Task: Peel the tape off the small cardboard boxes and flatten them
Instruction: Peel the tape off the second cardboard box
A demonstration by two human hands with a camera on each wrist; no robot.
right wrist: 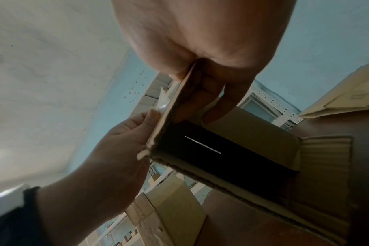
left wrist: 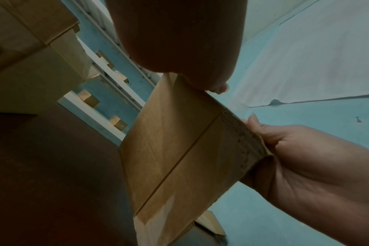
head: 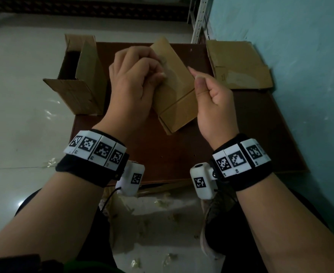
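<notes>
The small cardboard box (head: pixel 174 89) is being held up just above the brown surface (head: pixel 260 134), tilted, with its open end facing the person. The right hand (head: pixel 213 99) is gripping the box's right wall — thumb lying on the outside, fingers (right wrist: pixel 213 103) reaching into the dark opening, as the right wrist view is showing. The left hand (head: pixel 134 79) is curling over the box's upper left face, its fingertips pinching a crumpled piece of clear tape (right wrist: pixel 161 103) against the box edge; in the head view the tape is barely showing under the knuckles. A torn paper shred is hanging at the corner of the box's open end.

Taking the held box as the landmark: to its left, a larger open cardboard box (head: pixel 79 75) is standing at the left edge of the surface, flaps spread. To its right, well apart, a flattened piece of cardboard (head: pixel 239 64) is lying at the far right corner of the surface, beside the blue wall (head: pixel 300 46). Beyond it — a white metal shelf upright (head: pixel 199 18) is rising against the wall. Below the box, near the person's legs, scraps of tape (head: pixel 162 201) are lying scattered on the pale floor (head: pixel 14 115).
</notes>
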